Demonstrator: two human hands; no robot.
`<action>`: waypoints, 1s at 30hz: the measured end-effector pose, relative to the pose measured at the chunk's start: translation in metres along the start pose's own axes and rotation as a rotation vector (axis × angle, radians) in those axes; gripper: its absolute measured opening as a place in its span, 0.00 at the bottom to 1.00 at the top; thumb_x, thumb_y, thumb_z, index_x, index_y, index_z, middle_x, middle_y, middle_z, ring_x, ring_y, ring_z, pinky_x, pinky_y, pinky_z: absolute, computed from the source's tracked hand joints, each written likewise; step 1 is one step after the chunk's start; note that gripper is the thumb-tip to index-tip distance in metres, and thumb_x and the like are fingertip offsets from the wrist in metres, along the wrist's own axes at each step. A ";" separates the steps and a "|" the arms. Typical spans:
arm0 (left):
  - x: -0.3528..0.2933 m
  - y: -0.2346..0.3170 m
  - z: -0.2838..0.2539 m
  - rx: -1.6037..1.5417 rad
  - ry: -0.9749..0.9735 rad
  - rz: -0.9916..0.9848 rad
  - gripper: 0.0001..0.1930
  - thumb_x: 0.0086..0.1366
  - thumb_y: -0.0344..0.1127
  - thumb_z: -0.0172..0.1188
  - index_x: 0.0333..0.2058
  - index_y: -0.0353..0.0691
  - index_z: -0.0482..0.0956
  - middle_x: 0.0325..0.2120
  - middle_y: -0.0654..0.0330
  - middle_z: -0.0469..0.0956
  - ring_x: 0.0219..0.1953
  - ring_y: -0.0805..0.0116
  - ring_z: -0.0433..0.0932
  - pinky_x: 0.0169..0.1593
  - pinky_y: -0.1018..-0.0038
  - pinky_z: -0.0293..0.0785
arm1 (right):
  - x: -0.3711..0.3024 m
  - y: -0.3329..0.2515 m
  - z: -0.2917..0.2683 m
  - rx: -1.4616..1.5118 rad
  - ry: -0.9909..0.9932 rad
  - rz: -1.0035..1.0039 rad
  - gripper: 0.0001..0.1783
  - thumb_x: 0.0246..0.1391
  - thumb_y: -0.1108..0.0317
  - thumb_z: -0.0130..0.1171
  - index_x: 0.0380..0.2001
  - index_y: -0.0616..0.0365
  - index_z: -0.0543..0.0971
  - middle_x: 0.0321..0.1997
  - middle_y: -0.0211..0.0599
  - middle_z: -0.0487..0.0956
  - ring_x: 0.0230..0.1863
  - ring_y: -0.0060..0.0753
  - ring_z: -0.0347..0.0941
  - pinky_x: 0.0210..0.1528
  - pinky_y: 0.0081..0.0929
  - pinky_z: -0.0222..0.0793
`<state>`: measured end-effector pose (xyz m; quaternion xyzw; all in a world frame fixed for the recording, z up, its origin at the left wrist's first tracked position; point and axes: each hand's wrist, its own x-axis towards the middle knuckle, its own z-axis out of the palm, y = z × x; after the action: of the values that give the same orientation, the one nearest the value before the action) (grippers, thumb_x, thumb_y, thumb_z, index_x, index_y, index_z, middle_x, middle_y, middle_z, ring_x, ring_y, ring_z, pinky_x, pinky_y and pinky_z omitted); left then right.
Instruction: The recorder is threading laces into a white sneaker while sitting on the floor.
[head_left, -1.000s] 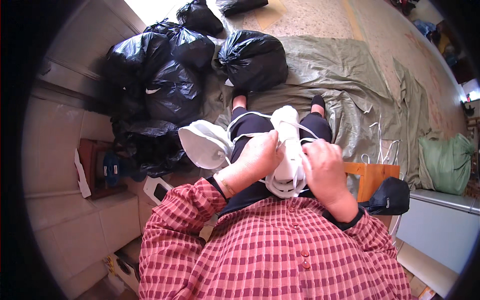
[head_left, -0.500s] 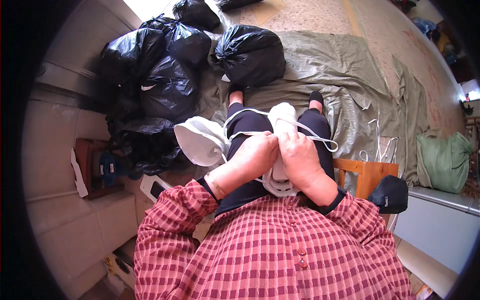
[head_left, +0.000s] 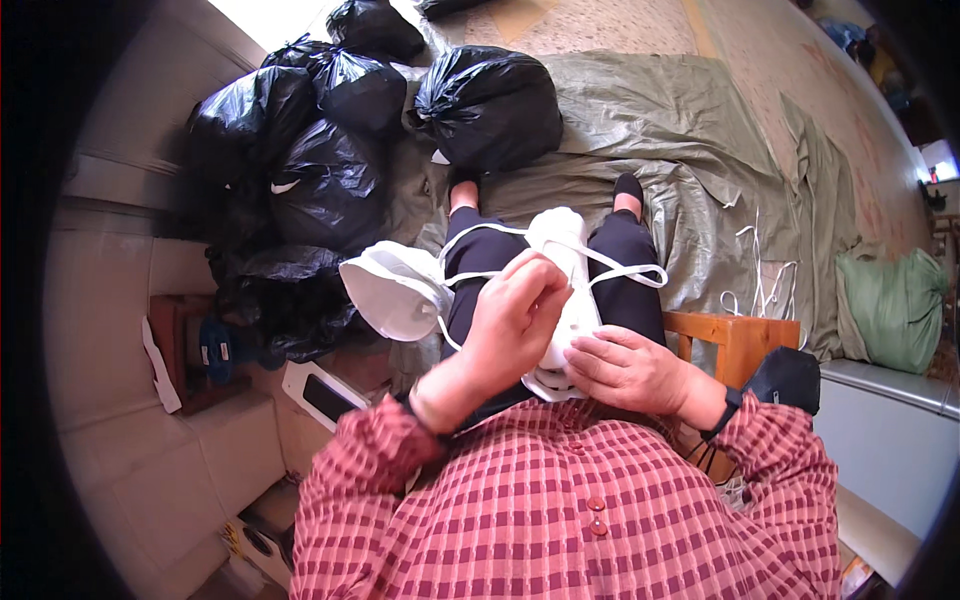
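Note:
A long white shoe (head_left: 558,226), or shoe upper, lies lengthwise across my lap between my thighs, with a white lace (head_left: 625,270) looping out on both sides. My left hand (head_left: 512,315) is closed over its middle, thumb and fingertips pinched on the lace; the bit between the fingertips is mostly hidden. My right hand (head_left: 640,370) rests against the shoe's near right side, its fingers stretched out and lying flat on it. A second white shoe-like piece (head_left: 392,292) hangs beside my left knee, the lace running to it.
Several full black plastic bags (head_left: 490,110) stand ahead and to the left. A grey-green sheet (head_left: 640,120) covers the floor. To my right are a wooden chair (head_left: 735,335), a dark cap-like item (head_left: 782,380), loose white laces (head_left: 770,285) and a green sack (head_left: 890,305).
My hands have moved apart. The left has lifted slightly and turned, pinching above the shoe; the right has slid right and nearer me, its fingers straightened.

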<state>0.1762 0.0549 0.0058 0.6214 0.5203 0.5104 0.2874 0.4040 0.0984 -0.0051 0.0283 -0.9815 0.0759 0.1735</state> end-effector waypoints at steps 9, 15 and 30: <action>-0.027 0.027 -0.001 -0.572 0.150 -0.609 0.07 0.72 0.26 0.57 0.46 0.34 0.79 0.33 0.65 0.78 0.35 0.80 0.77 0.38 0.81 0.75 | 0.046 -0.007 -0.005 1.413 0.644 1.090 0.03 0.67 0.73 0.57 0.40 0.61 0.76 0.39 0.32 0.81 0.39 0.21 0.78 0.46 0.22 0.74; -0.024 0.017 0.023 -0.522 0.199 -0.521 0.09 0.72 0.30 0.60 0.46 0.35 0.83 0.30 0.66 0.80 0.30 0.83 0.76 0.32 0.85 0.73 | 0.045 -0.001 0.000 1.469 0.682 1.130 0.10 0.69 0.68 0.57 0.46 0.64 0.79 0.33 0.29 0.81 0.35 0.16 0.76 0.42 0.18 0.72; -0.023 0.014 0.030 -0.314 0.168 -0.294 0.11 0.70 0.26 0.61 0.49 0.32 0.83 0.33 0.64 0.75 0.29 0.82 0.75 0.31 0.86 0.71 | 0.053 -0.016 -0.004 0.914 0.543 1.183 0.09 0.65 0.70 0.60 0.45 0.61 0.81 0.22 0.30 0.79 0.23 0.14 0.73 0.27 0.19 0.67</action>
<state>0.2107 0.0348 0.0011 0.4421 0.5414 0.5876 0.4076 0.3564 0.0813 0.0190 -0.4487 -0.6287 0.5550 0.3088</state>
